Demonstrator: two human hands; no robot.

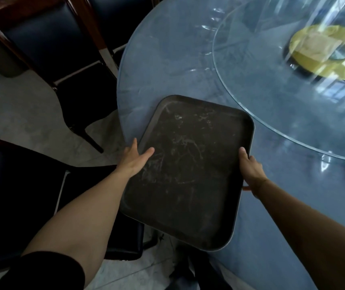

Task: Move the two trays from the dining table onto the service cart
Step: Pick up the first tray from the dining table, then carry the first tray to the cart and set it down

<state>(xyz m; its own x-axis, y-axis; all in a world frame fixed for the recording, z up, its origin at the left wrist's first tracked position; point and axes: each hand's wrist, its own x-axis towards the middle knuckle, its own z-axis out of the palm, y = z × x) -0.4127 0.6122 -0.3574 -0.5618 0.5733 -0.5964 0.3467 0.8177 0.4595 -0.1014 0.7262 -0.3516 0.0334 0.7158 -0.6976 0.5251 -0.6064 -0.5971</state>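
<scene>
A dark tray [186,170] sits between the two hands, each gripping one of its long edges. The left hand [133,159] clamps the left edge, thumb laid on the upper surface and fingers curled underneath out of sight. The right hand [250,167] clamps the right edge the same way, thumb on top near the rim, the other fingers hidden below. The hands are well apart, the tray's whole width between them. The tray's surface is scuffed with pale scratches and carries nothing. Its near end sticks out past the table edge toward the person, over the floor; its far end lies over the blue table [282,206]. Whether it rests on the tabletop or is held just above it cannot be told.

Below and left of the left forearm stands a black chair [21,185], its seat close to the tray's near left corner. Just beyond the right hand, the rim of a round glass turntable [293,101] comes close to the tray's far right corner, apart from it. Farther out, beyond the left hand, a second black chair [63,49] with a dark wooden frame is drawn up near the table. At the turntable's middle, far beyond the right hand, is a gold-coloured base [324,53], blurred.
</scene>
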